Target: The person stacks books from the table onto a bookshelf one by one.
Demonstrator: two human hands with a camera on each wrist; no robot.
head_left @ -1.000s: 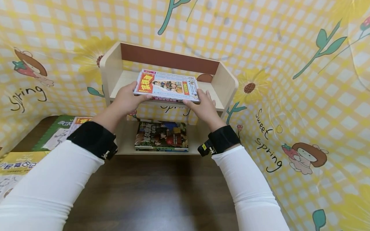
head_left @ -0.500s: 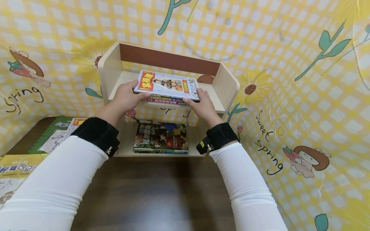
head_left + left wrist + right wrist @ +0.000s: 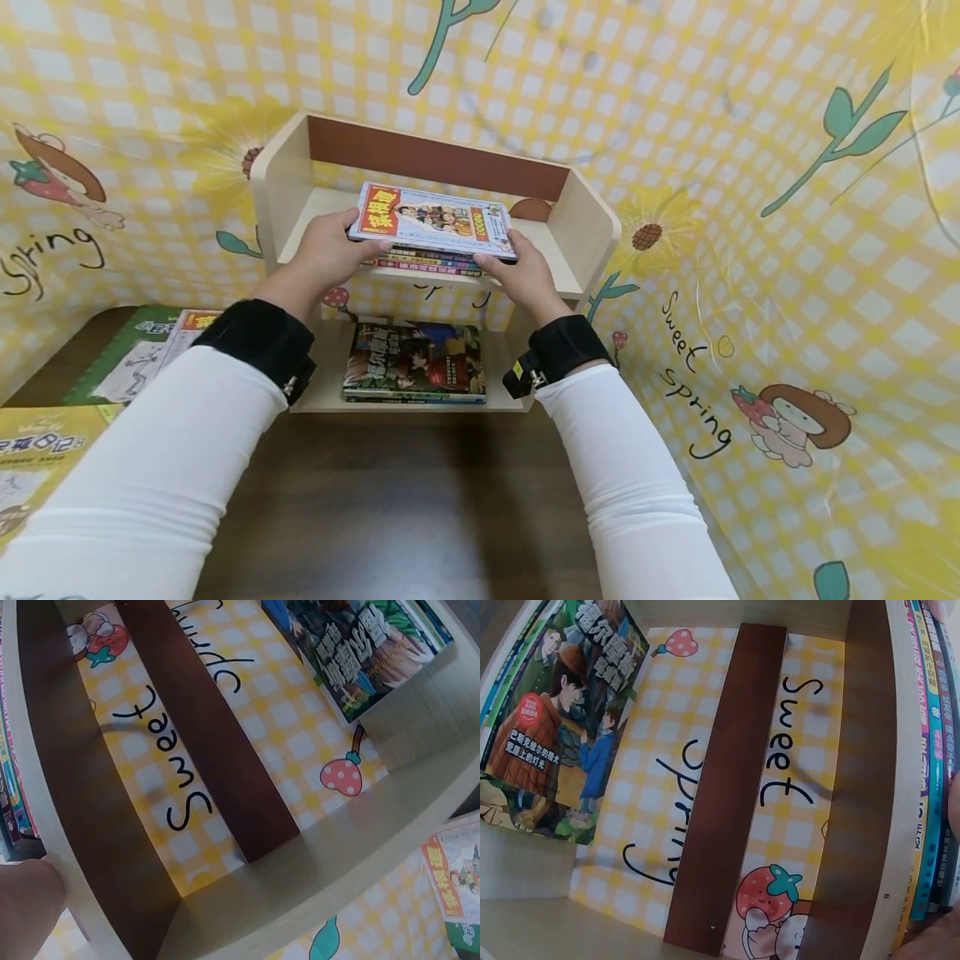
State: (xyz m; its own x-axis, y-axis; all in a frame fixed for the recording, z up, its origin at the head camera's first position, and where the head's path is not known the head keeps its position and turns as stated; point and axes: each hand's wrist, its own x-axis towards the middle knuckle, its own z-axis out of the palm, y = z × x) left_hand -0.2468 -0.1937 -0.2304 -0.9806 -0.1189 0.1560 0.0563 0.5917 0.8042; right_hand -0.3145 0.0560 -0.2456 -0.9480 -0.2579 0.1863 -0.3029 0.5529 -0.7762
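A book stack is sitting on the upper shelf.
The left hand is gripping its left end, the right hand its right; other books are lying below.

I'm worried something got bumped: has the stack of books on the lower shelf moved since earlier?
No: the stack of books sits in the same spot on the lower shelf, just behind its front edge; the view itself shifted slightly.

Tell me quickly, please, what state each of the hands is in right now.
Left hand: holding the left end of the book stack at the upper shelf.
Right hand: holding the right end of the same stack.
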